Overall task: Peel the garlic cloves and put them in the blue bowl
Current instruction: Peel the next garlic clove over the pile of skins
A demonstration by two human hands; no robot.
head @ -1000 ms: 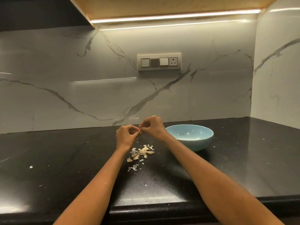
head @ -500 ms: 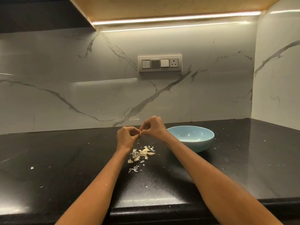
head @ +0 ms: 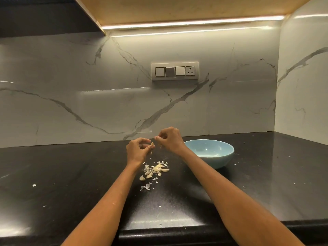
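A garlic clove [head: 152, 144] is being pinched at the fingertips of the left hand [head: 138, 151], held in the air above the black tabletop [head: 71, 174], with its long axis roughly upright. The right hand [head: 169, 139] is being held just right of the clove, its fingers curled and thumb and forefinger pressed together as if a scrap of skin is being pinched; whether anything is actually caught there cannot be told. The blue bowl [head: 213, 158] is standing to the right of both hands, nearer the right hand, and no cloves can be seen inside it. The drop is likely being set up as a rightward carry, and since the clove is sitting in the left hand, either a reach across or a pass to the right hand is being called for. A small pile of cloves and skins [head: 155, 170] is lying on the tabletop just near of the hands, left of the bowl. Compared with the frame half a second ago, the hands are being drawn apart: the fingertips were meeting then, and a small gap is now showing with the clove exposed on the left side. The bowl and the pile are staying where they were.
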